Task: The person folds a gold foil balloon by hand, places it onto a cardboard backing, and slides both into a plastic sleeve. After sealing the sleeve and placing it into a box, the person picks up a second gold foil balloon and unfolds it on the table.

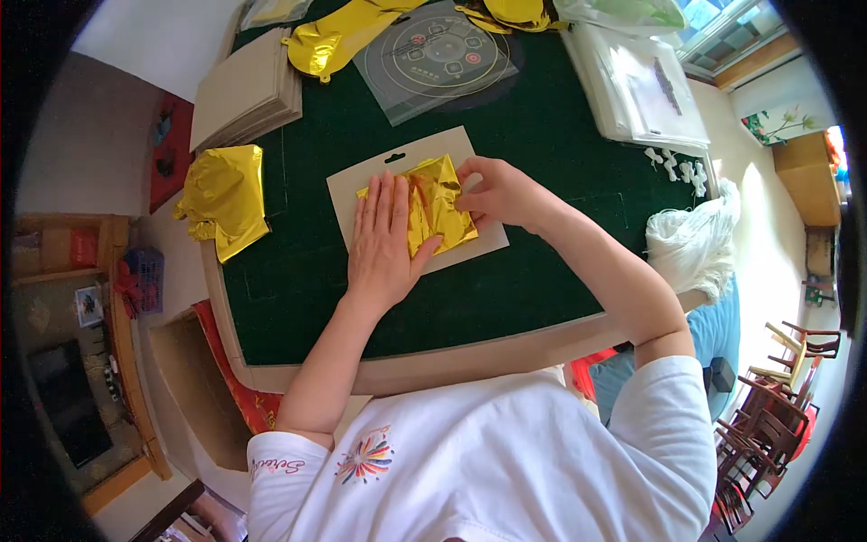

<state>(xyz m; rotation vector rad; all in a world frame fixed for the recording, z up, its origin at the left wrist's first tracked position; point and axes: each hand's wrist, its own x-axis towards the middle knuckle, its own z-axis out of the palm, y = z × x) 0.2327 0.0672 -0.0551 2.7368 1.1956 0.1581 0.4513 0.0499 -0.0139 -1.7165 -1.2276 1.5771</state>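
A folded gold foil balloon (436,206) lies on a beige cardboard backing card (394,168) in the middle of the green table (506,289). My left hand (384,237) lies flat with fingers spread on the left part of the foil, pressing it onto the card. My right hand (495,191) rests at the foil's right edge, with its fingertips pinching or pressing the fold there.
A crumpled gold foil piece (224,197) hangs over the table's left edge. A stack of beige cards (246,90) sits at the back left, with more gold foil (336,41) and a clear plastic sheet (438,56) beyond. Clear bags (637,86) and small white parts (677,167) lie at the right.
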